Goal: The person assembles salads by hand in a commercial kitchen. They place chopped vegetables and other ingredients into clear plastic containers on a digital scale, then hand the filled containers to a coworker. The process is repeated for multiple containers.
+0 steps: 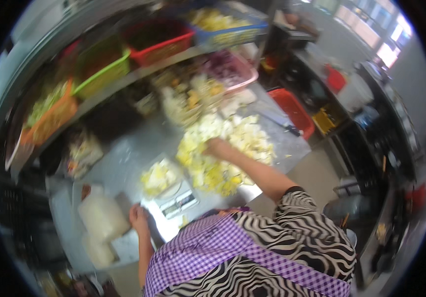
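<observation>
Right grip reaches forward and left to chopped leaves.

Bright window glare upper right, soft blur, black curved edges.

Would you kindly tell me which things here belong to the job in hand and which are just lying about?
Seemingly in the job:
right hand, in the large chopped vegetable pile
scale
smaller heap on it
left hand, near the scale

Apparently just lying about:
knife, right of the pile
pale bag
pink basket
blue basket
</observation>
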{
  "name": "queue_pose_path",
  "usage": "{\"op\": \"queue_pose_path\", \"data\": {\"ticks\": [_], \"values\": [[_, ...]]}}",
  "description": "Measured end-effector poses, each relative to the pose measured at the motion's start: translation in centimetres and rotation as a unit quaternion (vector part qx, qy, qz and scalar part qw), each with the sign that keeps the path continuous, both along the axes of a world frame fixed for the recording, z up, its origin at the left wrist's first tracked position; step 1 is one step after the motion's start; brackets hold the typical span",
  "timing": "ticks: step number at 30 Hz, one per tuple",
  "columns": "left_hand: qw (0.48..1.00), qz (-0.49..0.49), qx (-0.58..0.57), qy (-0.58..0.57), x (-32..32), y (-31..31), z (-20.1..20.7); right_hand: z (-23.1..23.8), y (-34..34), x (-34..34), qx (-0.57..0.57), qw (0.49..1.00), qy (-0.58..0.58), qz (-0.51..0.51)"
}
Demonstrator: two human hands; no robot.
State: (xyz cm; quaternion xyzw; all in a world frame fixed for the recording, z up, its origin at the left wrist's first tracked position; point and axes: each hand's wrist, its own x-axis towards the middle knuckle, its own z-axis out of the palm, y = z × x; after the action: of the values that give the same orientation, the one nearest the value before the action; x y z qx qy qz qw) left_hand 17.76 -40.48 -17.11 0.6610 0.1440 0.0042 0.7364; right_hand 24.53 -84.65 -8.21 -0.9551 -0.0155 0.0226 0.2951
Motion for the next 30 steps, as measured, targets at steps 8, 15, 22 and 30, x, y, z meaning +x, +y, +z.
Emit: {"op": "queue_pose_path", "data": {"ticks": [8, 15, 22, 30], "values": [[0.999, -0.011, 0.028, -0.024, 0.8, -1.5, -0.2, 6.1, -3.7, -1.3, -0.095, 0.989, -0.079, -0.079], [1.000, -0.009, 0.005, -0.016, 0.3, -1.3, 0.1, 12.4, 8.1, 0.3, 0.086, 0.991, -0.089, 0.047], [1.000, -0.010, 0.007, -0.017, 0.4, -1.4, 0.5, 10.5, 10.6, -0.1, 0.058, 0.996, -0.065, 0.032], [0.999, -0.027, 0.017, -0.018, 0.3, -1.7, 0.9, 0.2, 14.1, -12.7, -0.033, 0.932, 0.043, 0.359]]}}
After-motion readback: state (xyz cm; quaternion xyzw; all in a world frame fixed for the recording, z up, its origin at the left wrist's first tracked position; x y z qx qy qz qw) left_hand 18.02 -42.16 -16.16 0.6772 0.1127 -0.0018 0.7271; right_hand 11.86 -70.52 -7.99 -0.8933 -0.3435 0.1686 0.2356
